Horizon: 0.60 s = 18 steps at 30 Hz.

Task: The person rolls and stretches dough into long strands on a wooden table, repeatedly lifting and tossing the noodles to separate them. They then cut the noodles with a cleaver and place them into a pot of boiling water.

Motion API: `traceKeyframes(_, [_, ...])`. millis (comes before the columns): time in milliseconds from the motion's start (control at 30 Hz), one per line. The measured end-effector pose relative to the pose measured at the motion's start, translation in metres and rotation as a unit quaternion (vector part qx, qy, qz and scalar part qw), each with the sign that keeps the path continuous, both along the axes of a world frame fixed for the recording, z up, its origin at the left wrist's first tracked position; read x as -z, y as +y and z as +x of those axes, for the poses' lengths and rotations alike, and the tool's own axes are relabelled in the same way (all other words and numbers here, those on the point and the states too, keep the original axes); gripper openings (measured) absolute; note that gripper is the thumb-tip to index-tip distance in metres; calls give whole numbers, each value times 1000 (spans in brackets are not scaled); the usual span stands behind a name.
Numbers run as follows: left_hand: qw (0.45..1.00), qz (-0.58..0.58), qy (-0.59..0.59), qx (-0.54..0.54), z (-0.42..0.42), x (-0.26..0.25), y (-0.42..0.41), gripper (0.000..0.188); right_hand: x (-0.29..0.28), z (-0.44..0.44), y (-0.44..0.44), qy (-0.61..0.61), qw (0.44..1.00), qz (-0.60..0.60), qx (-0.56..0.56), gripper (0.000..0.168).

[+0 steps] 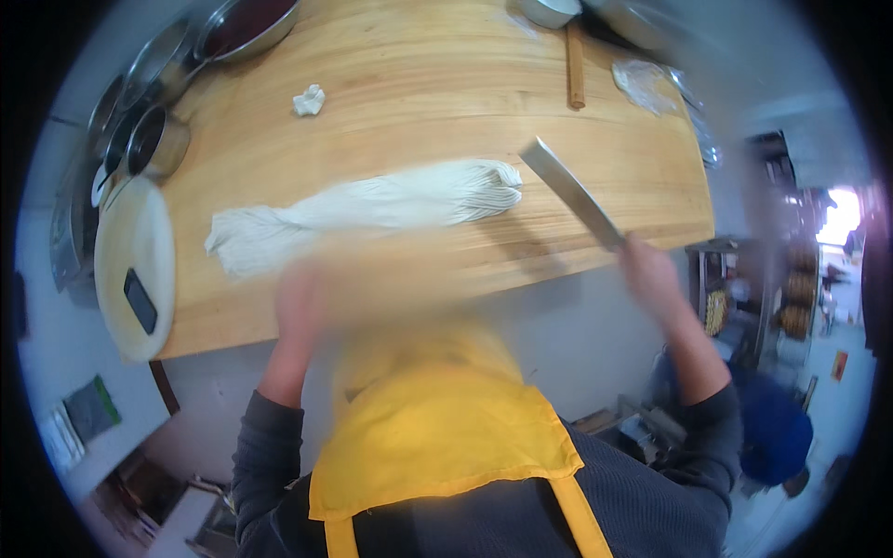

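A long bundle of white dough strands (411, 199) lies across the wooden worktable (418, 104). Its left end is flattened and fanned out, while the strands fold over at the right end. My right hand (645, 268) grips the handle of a broad-bladed cleaver (575, 195). The blade points up and left, just right of the bundle's folded end, and casts a shadow on the wood. My left hand (300, 300) is blurred at the table's front edge, below the left part of the bundle. A haze across the lower middle of the view hides its fingers.
A small dough scrap (309, 101) lies beyond the bundle. Metal pots (159, 143) line the far left, above a round board (164, 279) bearing a phone (141, 301). A rolling pin (575, 66) and plastic wrap (645, 84) lie far right. A blue-clothed figure (771, 425) is at right.
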<state>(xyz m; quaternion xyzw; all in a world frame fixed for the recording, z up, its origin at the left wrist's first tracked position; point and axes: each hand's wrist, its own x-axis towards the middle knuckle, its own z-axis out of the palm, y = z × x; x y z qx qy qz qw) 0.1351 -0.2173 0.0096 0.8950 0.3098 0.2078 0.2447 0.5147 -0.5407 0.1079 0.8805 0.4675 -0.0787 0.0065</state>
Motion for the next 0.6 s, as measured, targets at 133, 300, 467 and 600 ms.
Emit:
traceKeyframes(133, [994, -13, -66, 84, -6, 0, 34, 17, 18, -133, 104, 107, 983, 86, 119, 16])
traceKeyframes(300, [983, -104, -32, 150, -36, -18, 66, 19, 85, -172, 173, 99, 971, 43, 214, 16])
traceKeyframes(467, [978, -105, -54, 170, -81, -3, 105, 19, 73, -160, 208, 47, 969, 42, 240, 17])
traceKeyframes(600, [988, -95, -59, 104, -118, 11, 127, 17, 19, -209, 235, 54, 965, 65, 250, 19])
